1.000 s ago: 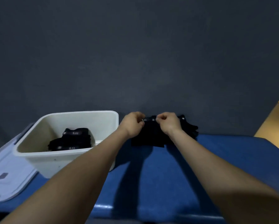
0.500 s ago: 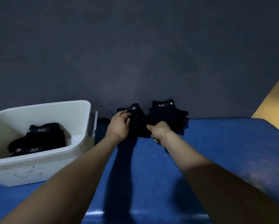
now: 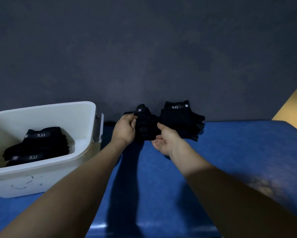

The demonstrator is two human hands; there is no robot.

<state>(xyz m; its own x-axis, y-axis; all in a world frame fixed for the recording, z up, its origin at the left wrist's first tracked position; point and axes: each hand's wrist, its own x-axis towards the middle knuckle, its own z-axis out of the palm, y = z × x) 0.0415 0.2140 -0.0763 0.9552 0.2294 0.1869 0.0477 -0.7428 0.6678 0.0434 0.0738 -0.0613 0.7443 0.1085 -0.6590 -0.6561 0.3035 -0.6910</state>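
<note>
Over on the far edge of the blue tabletop (image 3: 230, 169), right at twelve o'clock from the wearer, both hands were working the same black glove (image 3: 146, 124). The left hand (image 3: 124, 130) had its fingers curled round the glove's nine o'clock edge, near a small square tag. The right hand (image 3: 165, 140) lay palm up at the five o'clock corner, its fingers loose beneath the lower edge and its thumb against the side. The two hands sat close together with only the glove between them, and the glove was tipped up just off the surface, close to the wall. Touching it at three o'clock stood a stack of black gloves (image 3: 180, 117), the top one showing a pale 5.11 label and the pile resting on the blue. Behind everything ran a plain dark grey wall (image 3: 144, 48), filling the upper half of the view. Out at nine o'clock a white plastic bin (image 3: 41, 177) sat on the tabletop with more black gloves (image 3: 41, 143) piled inside, two 5.11 labels showing. At two o'clock a yellowish panel (image 3: 292, 107) cut in beyond the table's corner. The room was dim, and the forearms threw long shadows across the blue.
</note>
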